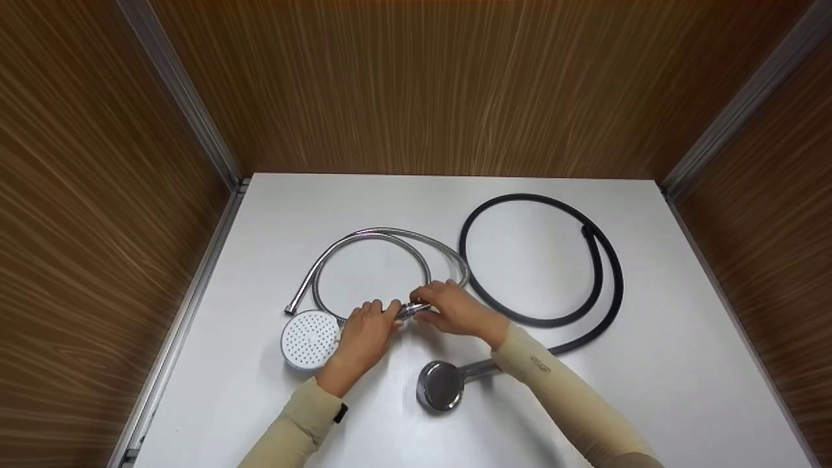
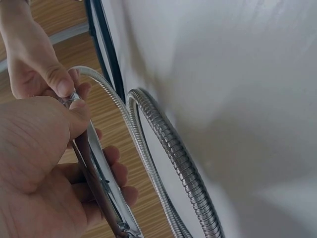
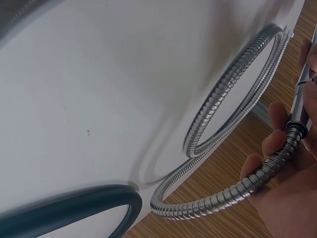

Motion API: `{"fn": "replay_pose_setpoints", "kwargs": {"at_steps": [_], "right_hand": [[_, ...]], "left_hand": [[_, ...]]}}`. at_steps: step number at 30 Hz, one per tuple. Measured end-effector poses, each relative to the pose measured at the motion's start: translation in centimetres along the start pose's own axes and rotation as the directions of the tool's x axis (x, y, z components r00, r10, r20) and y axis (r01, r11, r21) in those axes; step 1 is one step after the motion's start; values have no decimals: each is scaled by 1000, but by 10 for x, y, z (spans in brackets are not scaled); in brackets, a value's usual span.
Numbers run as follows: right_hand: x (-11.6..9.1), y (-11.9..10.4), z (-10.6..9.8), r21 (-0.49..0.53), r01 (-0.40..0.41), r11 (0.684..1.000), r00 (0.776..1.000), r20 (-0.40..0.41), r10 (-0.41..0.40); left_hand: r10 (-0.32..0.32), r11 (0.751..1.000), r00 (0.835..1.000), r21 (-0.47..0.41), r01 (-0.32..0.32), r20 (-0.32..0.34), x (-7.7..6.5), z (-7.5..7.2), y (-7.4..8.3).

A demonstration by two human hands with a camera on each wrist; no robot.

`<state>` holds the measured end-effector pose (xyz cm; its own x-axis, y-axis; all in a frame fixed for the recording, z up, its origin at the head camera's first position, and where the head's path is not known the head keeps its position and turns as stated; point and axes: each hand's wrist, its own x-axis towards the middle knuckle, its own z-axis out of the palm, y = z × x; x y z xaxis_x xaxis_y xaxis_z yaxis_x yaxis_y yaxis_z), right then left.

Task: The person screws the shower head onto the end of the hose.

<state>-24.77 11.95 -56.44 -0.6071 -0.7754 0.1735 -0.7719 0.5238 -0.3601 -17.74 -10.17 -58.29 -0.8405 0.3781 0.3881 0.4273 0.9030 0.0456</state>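
In the head view, a round white-faced shower head (image 1: 311,340) lies just left of my left hand (image 1: 365,338). That hand grips its chrome handle (image 2: 101,173), with the fingers curled round it in the left wrist view. My right hand (image 1: 460,312) holds the connector nut (image 3: 297,110) of a silver metal shower hose (image 3: 213,202). Nut and handle end meet in line between the hands; how far they are screwed together cannot be seen. From there the hose loops over the white table, and its other end (image 1: 290,309) lies loose near the shower head.
Below the right forearm lies a second shower head (image 1: 443,386), chrome, its handle partly covered by the sleeve. A black hose (image 1: 617,279) coils at the right, touching the silver loop's edge. Wood-patterned panels (image 1: 416,84) enclose the white table (image 1: 364,429) at back and sides.
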Motion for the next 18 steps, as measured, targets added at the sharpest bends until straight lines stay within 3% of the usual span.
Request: {"fn": "replay_pose_setpoints", "kwargs": {"at_steps": [8, 18], "right_hand": [[2, 0, 0, -14, 25, 1000, 1000, -14, -25], [3, -4, 0, 11, -21, 1000, 1000, -14, 21]], "left_hand": [[-2, 1000, 1000, 10, 2, -10, 0, 1, -1], [-4, 1000, 1000, 6, 4, 1, 0, 2, -1]]}}
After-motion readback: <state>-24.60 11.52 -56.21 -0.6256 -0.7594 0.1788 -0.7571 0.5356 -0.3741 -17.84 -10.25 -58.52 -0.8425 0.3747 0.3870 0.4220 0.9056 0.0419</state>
